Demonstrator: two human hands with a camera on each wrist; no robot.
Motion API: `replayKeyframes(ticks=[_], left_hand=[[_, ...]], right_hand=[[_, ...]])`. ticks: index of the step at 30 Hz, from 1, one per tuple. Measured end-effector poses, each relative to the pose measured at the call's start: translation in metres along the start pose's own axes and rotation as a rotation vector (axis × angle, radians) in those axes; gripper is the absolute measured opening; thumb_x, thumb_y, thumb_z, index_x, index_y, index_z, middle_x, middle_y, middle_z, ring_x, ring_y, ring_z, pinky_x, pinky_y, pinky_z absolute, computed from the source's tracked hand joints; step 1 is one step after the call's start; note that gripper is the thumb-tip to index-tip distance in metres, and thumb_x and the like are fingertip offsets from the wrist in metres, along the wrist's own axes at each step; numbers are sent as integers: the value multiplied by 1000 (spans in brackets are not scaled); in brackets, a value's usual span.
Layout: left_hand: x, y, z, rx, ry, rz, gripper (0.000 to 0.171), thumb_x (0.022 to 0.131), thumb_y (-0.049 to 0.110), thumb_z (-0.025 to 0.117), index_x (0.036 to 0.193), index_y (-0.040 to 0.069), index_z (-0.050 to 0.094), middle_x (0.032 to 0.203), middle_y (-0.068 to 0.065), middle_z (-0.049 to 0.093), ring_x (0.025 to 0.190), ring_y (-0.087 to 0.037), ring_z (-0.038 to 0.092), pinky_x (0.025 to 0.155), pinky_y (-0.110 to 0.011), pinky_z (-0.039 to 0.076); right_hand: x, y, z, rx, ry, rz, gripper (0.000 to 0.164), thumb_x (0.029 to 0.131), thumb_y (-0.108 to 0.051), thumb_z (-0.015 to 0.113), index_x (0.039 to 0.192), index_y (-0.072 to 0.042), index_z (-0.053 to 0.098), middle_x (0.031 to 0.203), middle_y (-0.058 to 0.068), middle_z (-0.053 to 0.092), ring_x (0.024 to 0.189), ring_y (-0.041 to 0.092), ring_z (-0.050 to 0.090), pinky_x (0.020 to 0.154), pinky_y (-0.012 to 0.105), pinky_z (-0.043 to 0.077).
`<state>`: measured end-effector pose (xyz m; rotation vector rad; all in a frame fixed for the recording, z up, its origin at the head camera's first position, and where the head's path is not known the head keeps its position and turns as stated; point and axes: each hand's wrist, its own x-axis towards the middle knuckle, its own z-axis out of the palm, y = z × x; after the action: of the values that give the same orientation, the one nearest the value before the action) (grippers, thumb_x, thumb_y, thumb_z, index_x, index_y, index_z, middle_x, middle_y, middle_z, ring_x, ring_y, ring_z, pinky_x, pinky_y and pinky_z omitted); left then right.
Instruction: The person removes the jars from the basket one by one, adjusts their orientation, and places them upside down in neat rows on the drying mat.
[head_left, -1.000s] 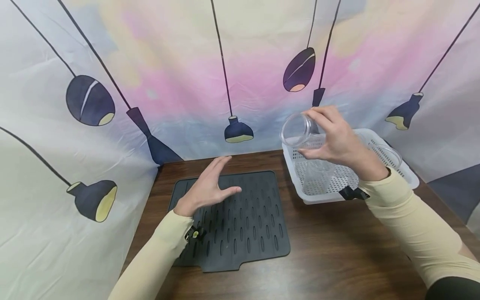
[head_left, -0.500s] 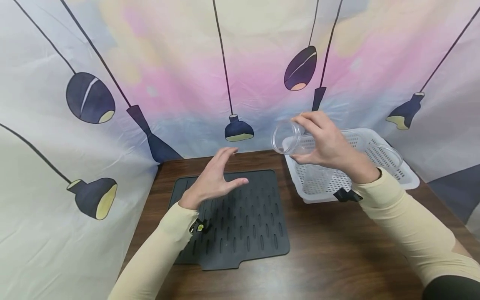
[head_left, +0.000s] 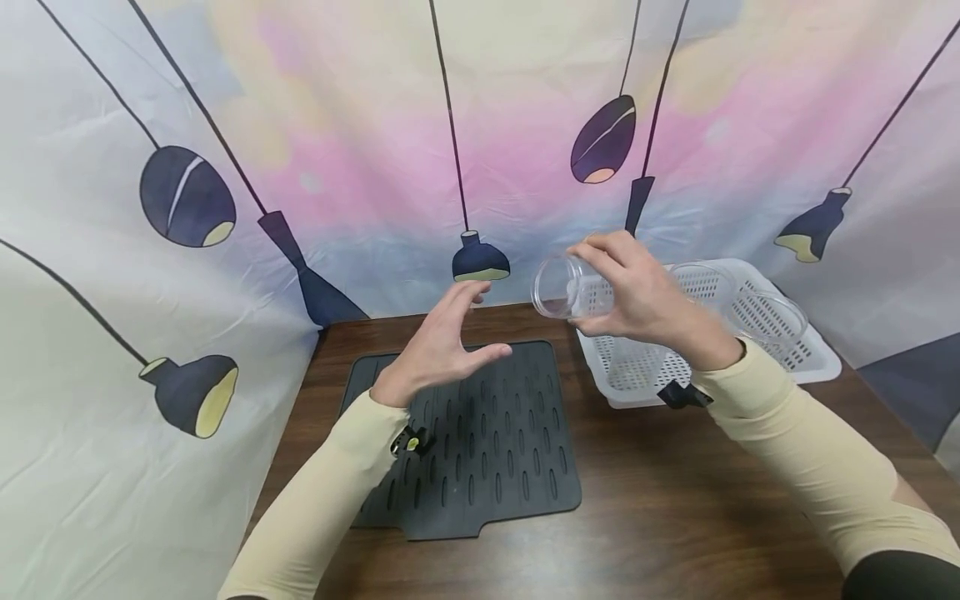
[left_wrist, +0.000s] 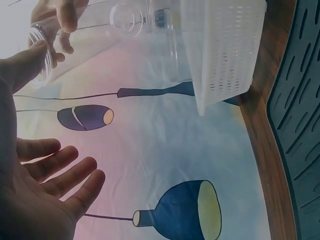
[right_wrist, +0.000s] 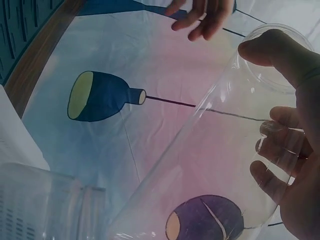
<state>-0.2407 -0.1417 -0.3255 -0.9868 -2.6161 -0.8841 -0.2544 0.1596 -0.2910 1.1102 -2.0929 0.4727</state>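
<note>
A clear, see-through cup (head_left: 553,288) is tipped on its side, its round ringed end toward the left. My right hand (head_left: 643,302) grips it, thumb below and fingers above, over the left part of the white basket (head_left: 823,365). In the right wrist view the cup (right_wrist: 195,150) stretches down and left from my curled fingers. My left hand (head_left: 442,350) is raised above the dark drying mat (head_left: 498,467), thumb and fingers spread apart, with nothing in it. The left wrist view shows the left hand's fingers (left_wrist: 85,195) loosely extended, with the cup (left_wrist: 92,42) above them.
More clear vessels lie in the perforated basket, one clear vessel (head_left: 772,317) at its right side and another (right_wrist: 45,205) near the lower left of the right wrist view. The brown wooden table (head_left: 645,500) ends against a patterned cloth backdrop (head_left: 375,167).
My right hand has carried the cup left and slightly down, toward the basket's left edge. The left hand has moved right and up, closer to the cup, its fingers still spread.
</note>
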Motion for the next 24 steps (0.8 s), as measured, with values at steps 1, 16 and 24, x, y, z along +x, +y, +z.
replayKeyframes(ticks=[1, 16, 24], left_hand=[[1, 1, 0, 0, 3, 3, 87, 83, 52, 72, 151, 16, 32, 147, -5, 38, 128, -22, 46, 105, -40, 44], [7, 7, 1, -50, 86, 90, 80, 83, 41, 77, 148, 17, 38, 143, -10, 42, 121, -23, 50, 99, -38, 47], [11, 10, 3, -69, 109, 108, 77, 82, 37, 79, 145, 14, 39, 135, -10, 45, 112, -21, 51, 93, -38, 49]], right_hand=[[0, 0, 1, -3, -5, -1, 89, 51, -28, 94, 127, 0, 57, 118, 20, 56, 107, 35, 51, 90, 47, 46], [5, -8, 12, -18, -18, -57, 85, 54, -31, 93, 126, -3, 58, 117, 18, 58, 107, 34, 52, 92, 48, 47], [8, -12, 17, -24, 6, -96, 85, 53, -33, 93, 125, -3, 59, 115, 18, 59, 104, 34, 53, 89, 49, 47]])
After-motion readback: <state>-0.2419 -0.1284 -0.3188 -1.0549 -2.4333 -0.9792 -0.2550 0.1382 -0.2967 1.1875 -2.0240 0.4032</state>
